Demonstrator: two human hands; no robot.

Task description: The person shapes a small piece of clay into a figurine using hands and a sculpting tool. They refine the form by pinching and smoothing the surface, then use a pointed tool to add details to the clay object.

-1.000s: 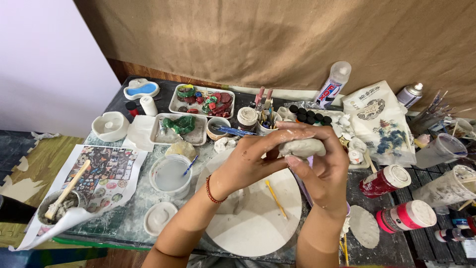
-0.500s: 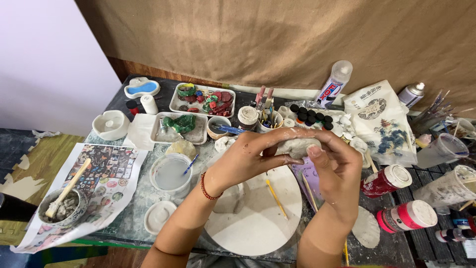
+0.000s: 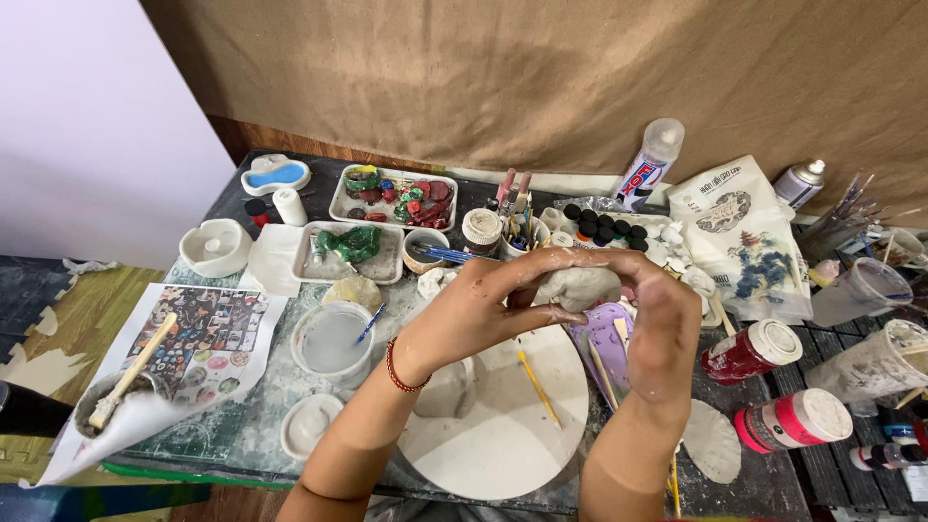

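Both my hands hold a lump of grey clay [image 3: 580,286] above a round white board [image 3: 503,425]. My left hand [image 3: 483,314] wraps the lump from the left, a red bracelet on its wrist. My right hand [image 3: 657,319] cups it from the right, fingers curled over the top. Much of the clay is hidden by my fingers. A yellow stick [image 3: 537,389] and a small grey clay piece [image 3: 447,389] lie on the board under my hands.
A bowl of cloudy water [image 3: 332,340] with a blue brush stands left of the board. Trays of green and red pieces [image 3: 391,198], paint pots [image 3: 604,224], a white bottle [image 3: 650,159], red jars [image 3: 752,352] and plastic cups [image 3: 855,290] crowd the table. A printed sheet [image 3: 198,338] lies at left.
My hands have kept working the clay lump, shifting their grip slightly. My right fingers now curl more over its top.
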